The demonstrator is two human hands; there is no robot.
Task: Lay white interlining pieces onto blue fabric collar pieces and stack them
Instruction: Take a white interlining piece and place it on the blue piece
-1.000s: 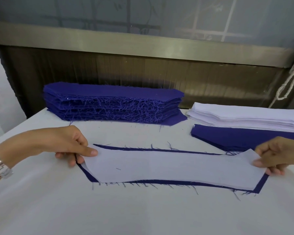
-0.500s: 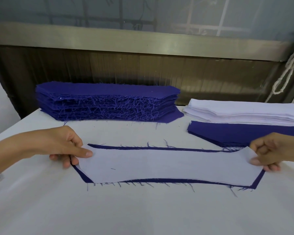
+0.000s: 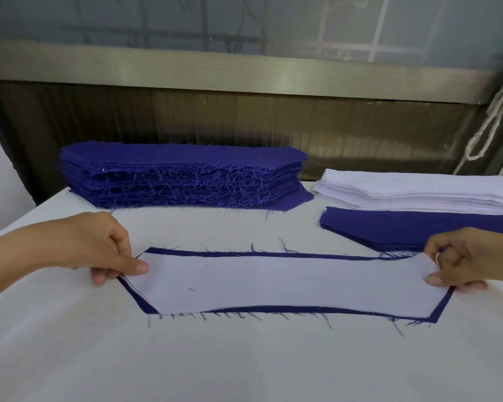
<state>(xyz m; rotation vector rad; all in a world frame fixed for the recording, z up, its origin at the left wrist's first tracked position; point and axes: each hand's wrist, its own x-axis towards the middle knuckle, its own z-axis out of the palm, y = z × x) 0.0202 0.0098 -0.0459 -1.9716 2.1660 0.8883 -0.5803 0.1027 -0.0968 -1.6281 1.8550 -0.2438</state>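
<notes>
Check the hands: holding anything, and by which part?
Both hold the white interlining piece: left hand pinches its left end, right hand its right end.

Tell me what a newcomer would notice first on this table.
Centre front, a white interlining piece lies on a blue collar piece, whose edge frames it, with the left hand and right hand pinching its ends. Behind, at the left, stands a tall frayed stack of blue pieces; at the right, a white stack sits behind a low blue pile.
</notes>
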